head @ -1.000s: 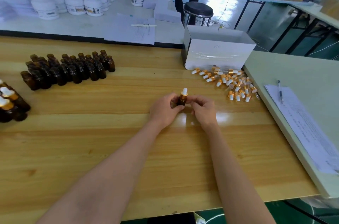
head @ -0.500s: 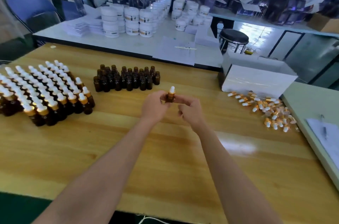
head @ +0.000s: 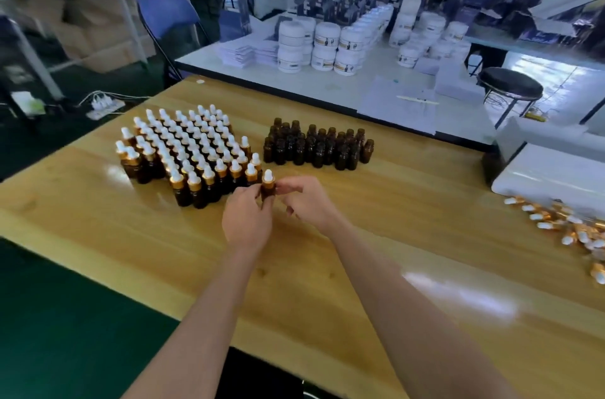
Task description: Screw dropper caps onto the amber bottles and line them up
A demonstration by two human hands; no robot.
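"Pinching at the collar: is that the correct hold?"

"Correct. The fingertips point(head: 279, 186) of your right hand point(head: 309, 202) appear to close on the gold collar of the dropper cap point(head: 268, 177), thumb and forefinger nearly together, the other fingers loosely curled behind. Your left hand point(head: 247, 222) wraps its fingers round the body of the amber bottle point(head: 267, 191), hiding most of the glass. The bottle stands upright between both hands, low over the table point(head: 409, 235), just beside the near corner of the capped block point(head: 190, 153). Whether its base touches the wood cannot be told."

"How does it handle?"

"Expect a light, rigid, smooth glass body. It probably slips in a loose hold and would likely break if dropped. Hold the body, not the neck. Turn by the collar only: the white bulb looks soft and should give no purchase. Stop once the collar seats."

"And then?"

"Set it in the block's near row, touching its neighbour. The uncapped bottles point(head: 317, 146) stand clustered just beyond your hands. The loose caps point(head: 569, 228) lie well apart at your right, before the white box point(head: 550, 176)."
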